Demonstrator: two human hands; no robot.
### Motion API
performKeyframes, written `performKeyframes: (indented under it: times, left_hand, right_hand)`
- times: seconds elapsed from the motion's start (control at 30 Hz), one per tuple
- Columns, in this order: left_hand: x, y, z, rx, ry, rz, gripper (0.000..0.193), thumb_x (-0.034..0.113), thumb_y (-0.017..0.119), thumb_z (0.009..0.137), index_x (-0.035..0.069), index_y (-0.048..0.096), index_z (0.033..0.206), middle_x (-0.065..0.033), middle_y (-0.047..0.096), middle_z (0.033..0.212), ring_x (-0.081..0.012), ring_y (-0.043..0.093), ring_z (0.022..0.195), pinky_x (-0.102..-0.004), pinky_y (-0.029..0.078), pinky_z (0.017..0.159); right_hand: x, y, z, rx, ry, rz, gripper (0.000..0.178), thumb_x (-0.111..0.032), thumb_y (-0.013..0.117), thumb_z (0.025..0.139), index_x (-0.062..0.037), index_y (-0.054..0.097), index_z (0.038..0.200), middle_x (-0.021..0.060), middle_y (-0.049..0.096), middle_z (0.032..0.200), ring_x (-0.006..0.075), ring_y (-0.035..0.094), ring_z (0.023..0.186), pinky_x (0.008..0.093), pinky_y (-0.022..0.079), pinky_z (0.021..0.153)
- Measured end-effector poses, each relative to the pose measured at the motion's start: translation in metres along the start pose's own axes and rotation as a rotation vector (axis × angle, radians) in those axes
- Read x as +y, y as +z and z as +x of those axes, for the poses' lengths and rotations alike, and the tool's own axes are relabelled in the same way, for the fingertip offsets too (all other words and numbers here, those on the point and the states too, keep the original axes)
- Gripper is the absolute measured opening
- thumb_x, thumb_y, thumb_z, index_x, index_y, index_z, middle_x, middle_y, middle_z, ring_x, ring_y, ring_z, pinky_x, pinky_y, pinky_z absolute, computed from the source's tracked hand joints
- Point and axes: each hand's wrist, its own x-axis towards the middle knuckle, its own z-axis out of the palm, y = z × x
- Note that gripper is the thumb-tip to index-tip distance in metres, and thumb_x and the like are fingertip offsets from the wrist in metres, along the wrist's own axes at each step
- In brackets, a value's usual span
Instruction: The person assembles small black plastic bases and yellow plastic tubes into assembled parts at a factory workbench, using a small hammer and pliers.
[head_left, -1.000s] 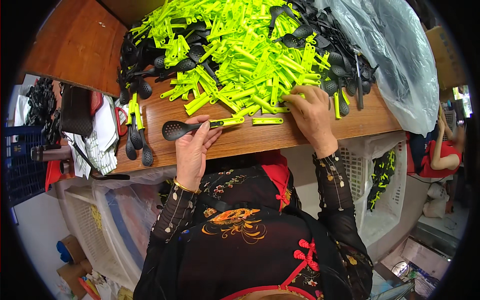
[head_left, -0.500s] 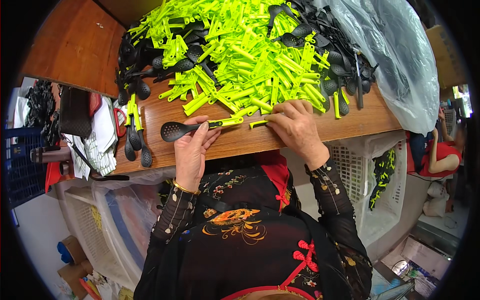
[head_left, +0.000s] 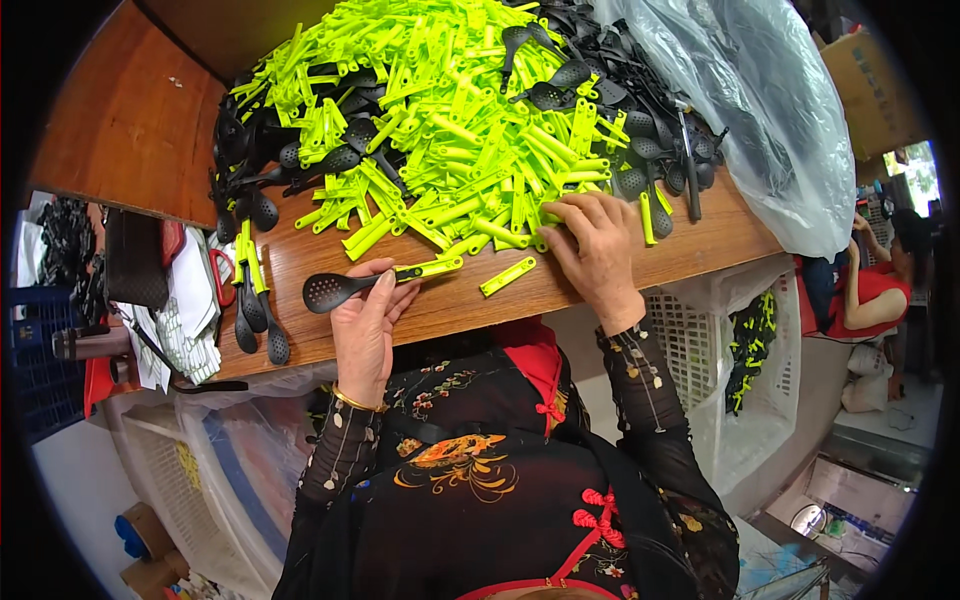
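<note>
My left hand [head_left: 364, 325] is closed around a black perforated spoon [head_left: 335, 292] fitted with a lime-green handle piece [head_left: 432, 268], held just above the near edge of the table. A loose green handle piece [head_left: 508, 277] lies on the wood between my two hands. At the near edge of a big heap of green handle pieces [head_left: 465, 130], my right hand [head_left: 598, 255] has its thumb and index finger pinched on a green piece [head_left: 549, 216], most of which the fingers hide.
Black perforated spoon heads [head_left: 650, 150] lie around the heap, under clear plastic sheeting [head_left: 740, 90] at right. Several spoons with green handles [head_left: 252, 285] rest at left beside papers [head_left: 198, 290] and red scissors [head_left: 222, 275]. White plastic crates [head_left: 700, 340] stand below the table. A person in red [head_left: 865, 285] sits far right.
My right hand has let go of one green handle piece, leaving it on the table, and reached to the heap's edge. My left hand still holds the spoon. The view has shifted slightly.
</note>
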Motion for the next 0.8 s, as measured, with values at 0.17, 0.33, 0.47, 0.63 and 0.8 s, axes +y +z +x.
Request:
performKeyframes:
  times: [0.17, 0.33, 0.47, 0.63, 0.8]
  left_hand:
    - [0.0, 0.002, 0.0, -0.005, 0.006, 0.005, 0.02, 0.008, 0.064, 0.107, 0.002, 0.063, 0.125, -0.0116, 0.071, 0.116, -0.0268, 0.075, 0.107, -0.0392, 0.06, 0.101]
    - [0.001, 0.002, -0.002, -0.012, -0.004, 0.0, 0.02, 0.009, 0.064, 0.107, 0.002, 0.063, 0.126, -0.0117, 0.072, 0.116, -0.0269, 0.076, 0.107, -0.0399, 0.06, 0.101]
    - [-0.007, 0.012, -0.013, -0.056, -0.112, -0.065, 0.022, 0.01, 0.065, 0.106, 0.002, 0.062, 0.127, -0.0135, 0.073, 0.117, -0.0277, 0.076, 0.107, -0.0425, 0.061, 0.1]
    - [-0.009, 0.036, -0.013, -0.108, -0.206, -0.113, 0.024, 0.011, 0.065, 0.106, 0.002, 0.063, 0.128, -0.0152, 0.075, 0.117, -0.0292, 0.076, 0.108, -0.0428, 0.06, 0.102]
    - [-0.011, 0.035, -0.013, -0.1, -0.166, -0.098, 0.023, 0.011, 0.064, 0.106, 0.003, 0.063, 0.128, -0.0153, 0.075, 0.116, -0.0291, 0.076, 0.109, -0.0432, 0.06, 0.102]
  right_hand:
    - [-0.007, 0.001, 0.001, 0.046, 0.041, 0.012, 0.031, -0.03, 0.086, 0.084, -0.0155, 0.075, 0.109, 0.0023, 0.07, 0.108, 0.0239, 0.063, 0.11, 0.0437, 0.037, 0.102]
    - [-0.013, 0.004, 0.003, 0.012, 0.041, 0.054, 0.025, -0.019, 0.085, 0.084, -0.0131, 0.074, 0.106, 0.0006, 0.072, 0.095, 0.0221, 0.066, 0.097, 0.0414, 0.04, 0.098]
    - [-0.008, 0.002, -0.003, 0.077, 0.103, 0.137, 0.018, -0.01, 0.08, 0.087, -0.0125, 0.074, 0.104, -0.0001, 0.073, 0.094, 0.0218, 0.067, 0.095, 0.0399, 0.039, 0.097]
    - [-0.035, -0.006, -0.007, 0.147, -0.148, 0.352, 0.028, 0.001, 0.082, 0.081, -0.0092, 0.076, 0.106, 0.0054, 0.071, 0.102, 0.0275, 0.068, 0.092, 0.04, 0.053, 0.081]
    - [-0.041, 0.002, -0.013, 0.061, -0.148, 0.335, 0.026, 0.001, 0.081, 0.082, -0.0093, 0.078, 0.106, 0.006, 0.07, 0.102, 0.027, 0.068, 0.089, 0.0388, 0.055, 0.077]
